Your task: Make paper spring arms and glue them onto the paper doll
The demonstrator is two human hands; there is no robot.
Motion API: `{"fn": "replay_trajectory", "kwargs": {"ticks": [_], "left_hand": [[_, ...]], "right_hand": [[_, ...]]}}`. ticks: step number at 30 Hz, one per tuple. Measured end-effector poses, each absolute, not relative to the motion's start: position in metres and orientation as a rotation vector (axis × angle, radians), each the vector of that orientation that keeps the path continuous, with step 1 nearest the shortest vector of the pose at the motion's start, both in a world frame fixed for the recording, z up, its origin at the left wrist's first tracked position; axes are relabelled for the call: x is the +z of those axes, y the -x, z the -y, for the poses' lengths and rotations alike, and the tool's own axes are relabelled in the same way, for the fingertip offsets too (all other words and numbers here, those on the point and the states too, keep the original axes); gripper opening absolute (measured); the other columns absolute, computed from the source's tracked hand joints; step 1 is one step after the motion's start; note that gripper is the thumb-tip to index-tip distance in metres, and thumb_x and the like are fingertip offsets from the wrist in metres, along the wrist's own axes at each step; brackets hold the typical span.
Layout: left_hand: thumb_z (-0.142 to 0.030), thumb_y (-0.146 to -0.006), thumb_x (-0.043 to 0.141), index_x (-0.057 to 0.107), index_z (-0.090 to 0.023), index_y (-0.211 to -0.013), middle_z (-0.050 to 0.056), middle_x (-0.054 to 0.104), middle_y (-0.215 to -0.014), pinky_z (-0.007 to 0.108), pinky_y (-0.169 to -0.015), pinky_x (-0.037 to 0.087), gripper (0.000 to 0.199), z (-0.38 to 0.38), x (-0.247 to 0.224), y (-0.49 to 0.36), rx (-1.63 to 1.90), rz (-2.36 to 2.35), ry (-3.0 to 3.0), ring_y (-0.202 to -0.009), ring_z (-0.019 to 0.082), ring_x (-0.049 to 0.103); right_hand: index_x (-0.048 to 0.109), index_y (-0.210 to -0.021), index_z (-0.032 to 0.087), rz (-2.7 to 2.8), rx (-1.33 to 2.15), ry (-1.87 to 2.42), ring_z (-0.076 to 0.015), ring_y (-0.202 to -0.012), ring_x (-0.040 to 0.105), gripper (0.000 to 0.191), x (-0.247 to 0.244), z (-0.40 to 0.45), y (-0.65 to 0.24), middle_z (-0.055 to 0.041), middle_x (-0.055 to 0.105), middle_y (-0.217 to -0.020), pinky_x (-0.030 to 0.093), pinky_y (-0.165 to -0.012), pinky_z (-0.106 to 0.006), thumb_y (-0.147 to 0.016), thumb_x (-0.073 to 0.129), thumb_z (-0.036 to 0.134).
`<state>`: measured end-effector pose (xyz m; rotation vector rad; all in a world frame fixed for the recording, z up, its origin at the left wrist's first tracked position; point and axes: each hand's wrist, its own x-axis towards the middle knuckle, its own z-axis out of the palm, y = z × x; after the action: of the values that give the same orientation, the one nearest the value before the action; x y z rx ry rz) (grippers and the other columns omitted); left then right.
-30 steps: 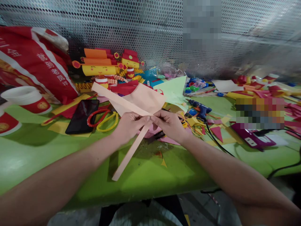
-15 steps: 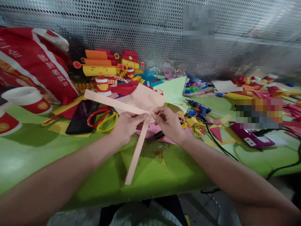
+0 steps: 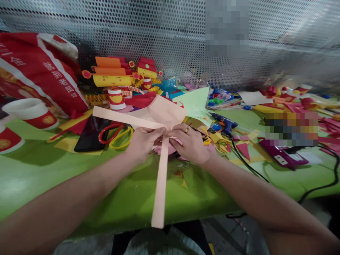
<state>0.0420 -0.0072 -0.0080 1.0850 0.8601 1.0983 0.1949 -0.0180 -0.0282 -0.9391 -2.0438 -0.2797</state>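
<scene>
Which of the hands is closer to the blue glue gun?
Right. The right hand is left of the glue gun and nearer the person; the left hand is farther left, with the right hand between.

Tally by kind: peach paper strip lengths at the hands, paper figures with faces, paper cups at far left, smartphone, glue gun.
Peach paper strip lengths: 2
Paper figures with faces: 2
Paper cups at far left: 2
Black smartphone: 1
Glue gun: 1
Total: 8

Red bag [image 3: 53, 76], black phone [image 3: 89, 134], purple power strip [image 3: 291, 161]
</scene>
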Motion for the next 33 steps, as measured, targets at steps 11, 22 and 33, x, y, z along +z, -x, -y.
{"fn": "replay_trajectory", "kwargs": {"ticks": [11, 22, 33], "left_hand": [[-0.023, -0.064, 0.069, 0.066, -0.013, -0.068, 0.002, 0.066, -0.061, 0.025, -0.057, 0.048, 0.011, 0.0076, -0.0049, -0.0404, 1.026, -0.927, -1.147, -0.057, 0.013, 0.061], [-0.029, -0.066, 0.069, 0.068, -0.012, -0.073, 0.003, 0.066, -0.062, 0.025, -0.056, 0.049, 0.018, 0.0065, -0.0074, -0.0386, 0.981, -0.927, -1.220, -0.058, 0.013, 0.061], [-0.028, -0.065, 0.068, 0.069, -0.013, -0.069, 0.002, 0.066, -0.058, 0.024, -0.055, 0.049, 0.015, 0.0035, -0.0114, -0.0380, 0.997, -0.944, -1.321, -0.054, 0.012, 0.060]], "right_hand": [[0.050, -0.067, 0.020, 1.671, 0.643, 1.182, -0.0110, -0.055, 0.047, 0.024, -0.0214, 0.0169, -0.1927, 0.0012, 0.053, -0.059, 0.037, -0.050, -0.025, -0.078, 0.054, 0.040], [0.048, -0.064, 0.019, 1.538, 0.787, 1.230, -0.0091, -0.049, 0.044, 0.036, -0.0231, 0.0159, -0.1923, 0.0033, 0.048, -0.055, 0.035, -0.046, -0.025, -0.071, 0.058, 0.053], [0.051, -0.071, 0.018, 1.423, 1.094, 1.179, -0.0068, -0.047, 0.049, 0.029, -0.0218, 0.0147, -0.1934, 0.0037, 0.053, -0.062, 0.041, -0.040, -0.021, -0.066, 0.066, 0.042]]}}
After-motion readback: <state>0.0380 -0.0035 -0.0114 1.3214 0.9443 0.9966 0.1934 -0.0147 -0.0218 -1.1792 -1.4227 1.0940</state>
